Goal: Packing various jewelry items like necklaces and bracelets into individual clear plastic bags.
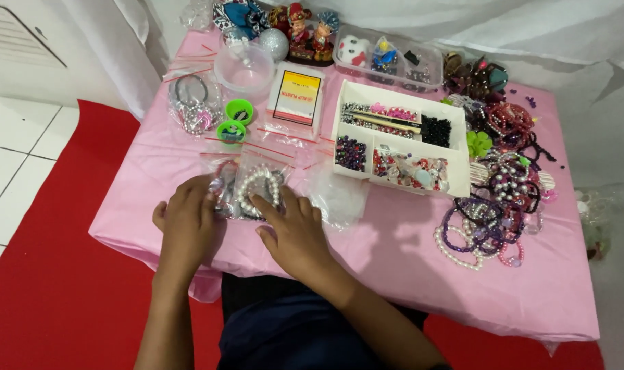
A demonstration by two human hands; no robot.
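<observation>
Head view: a clear plastic bag with a white bead bracelet [258, 192] lay on the pink tabletop [394, 253], between both hands. Left hand [186, 223] rested flat, fingers spread, on the bag's left edge; right hand [295, 231] pressed its fingertips on the bag's lower right. White divided tray [400, 137] held dark, red and mixed beads in separate compartments. Clear round tub [244, 67] stood behind two green caps [235, 120]. White packet with yellow label [296, 98] lay beside the tray. Loose bracelets [493, 212] were piled right.
</observation>
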